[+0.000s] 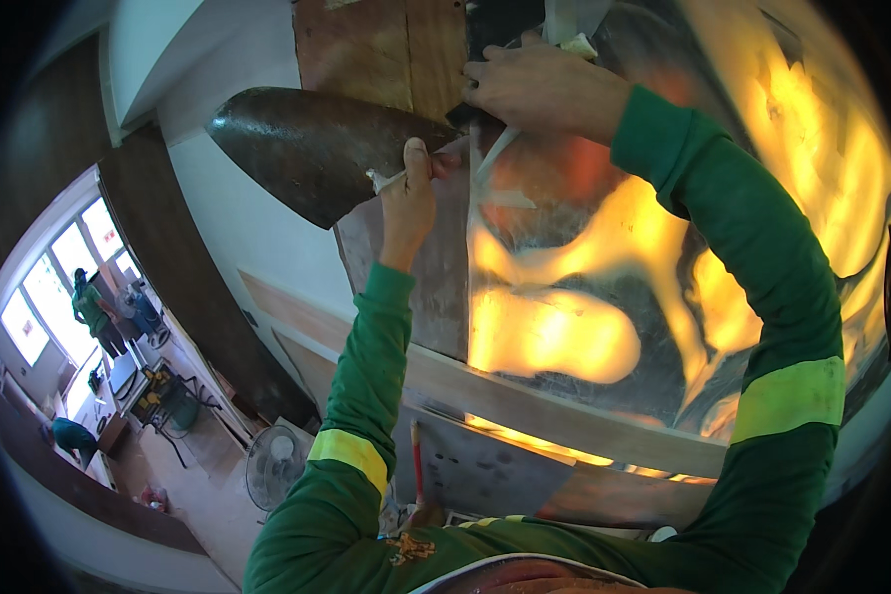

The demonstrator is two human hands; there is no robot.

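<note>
My left hand (413,198) grips a dark, curved sheet (297,148) near its right edge, the thumb lying on its front face. Something small and pale shows beside that thumb. Higher and to the right, my right hand (535,84) has its fingers curled at a dark piece (495,22) beside a narrow white strip (559,18); what they hold is hidden. Both hands are up against plywood boards (381,49) and a grey panel (416,287). A shiny metal sheet (584,327) with bright yellow reflections fills the right side, below and beside my right hand.
A pale ledge (564,391) runs below the panels. At lower left are a fan (272,465), a red-handled tool (416,465) and, through a doorway, a machine on a stand (163,401). A co-worker (91,312) stands by the windows; another person (74,441) bends lower down.
</note>
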